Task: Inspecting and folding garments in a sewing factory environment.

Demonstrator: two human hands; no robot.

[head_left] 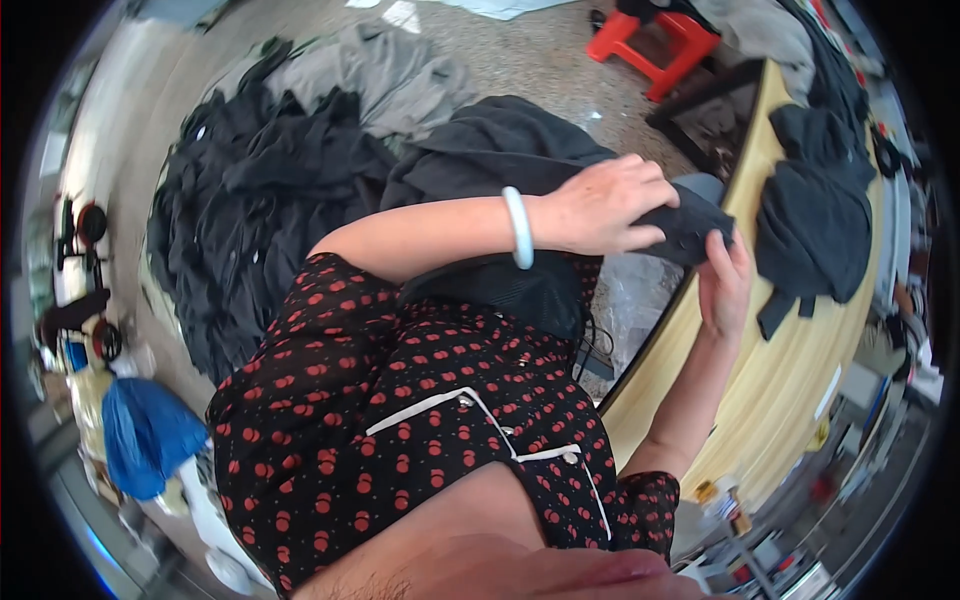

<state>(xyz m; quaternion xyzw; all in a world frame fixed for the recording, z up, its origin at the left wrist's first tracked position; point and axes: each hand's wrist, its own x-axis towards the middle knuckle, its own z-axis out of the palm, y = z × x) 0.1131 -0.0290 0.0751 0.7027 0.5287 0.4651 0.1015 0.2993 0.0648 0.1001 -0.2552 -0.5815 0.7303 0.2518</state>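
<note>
A dark grey garment (510, 135) lies bunched in front of me, and a folded part of it, perhaps a cuff or band, reaches right to my hands. My left hand (612, 203), below a pale bangle (518, 228), has its fingers closed over this cloth. At the cloth's far right end, my right hand (726, 275) pinches the corner between thumb and fingers. The held part is above the edge of a light wooden table (650, 385). Small details on the cloth, near my fingertips, are too small to make out.
A large heap of dark garments (250, 200) lies at the left, with a lighter grey pile (370, 80) behind it. Another dark garment (815, 220) rests on the table. A red plastic stool (655, 45) stands at the back right. A blue bag (150, 435) sits far left.
</note>
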